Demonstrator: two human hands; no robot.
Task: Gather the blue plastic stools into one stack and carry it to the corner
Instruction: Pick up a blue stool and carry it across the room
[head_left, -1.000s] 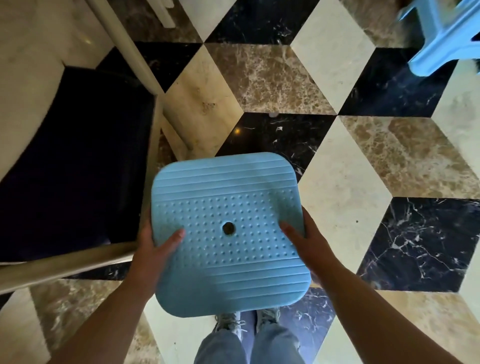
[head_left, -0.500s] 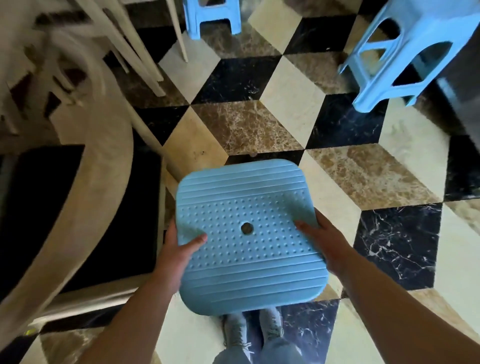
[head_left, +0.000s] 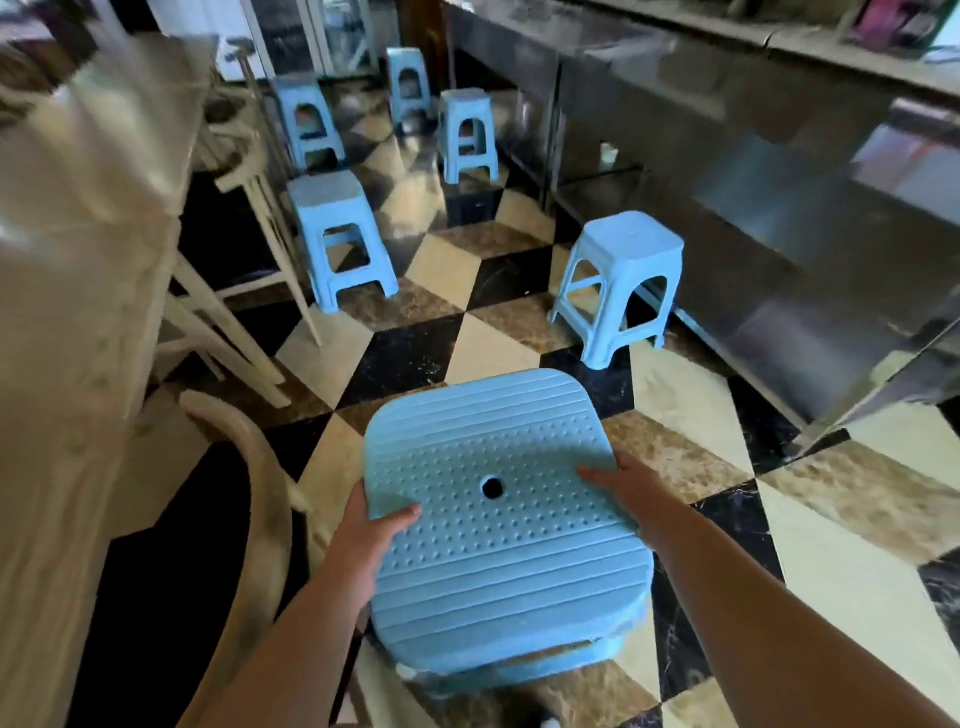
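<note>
I hold a blue plastic stool stack (head_left: 498, 530) in front of me, seat up, with a small hole at its centre; a second seat edge shows under it at the lower right. My left hand (head_left: 371, 525) grips its left rim, thumb on top. My right hand (head_left: 621, 491) grips the right rim. More single blue stools stand on the floor ahead: one near the right (head_left: 621, 283), one at centre left (head_left: 335, 236), and three farther back (head_left: 306, 122) (head_left: 467, 135) (head_left: 410, 83).
A pale table with a cloth (head_left: 67, 249) and white chair legs (head_left: 244, 332) fill the left side. A curved chair back (head_left: 260, 467) is close by my left arm. A steel counter front (head_left: 779, 208) runs along the right. The floor is checkered marble (head_left: 691, 395).
My view has lifted from the floor to the room ahead, bringing several more stools into sight. Both hands keep the same grip on the stool stack.
</note>
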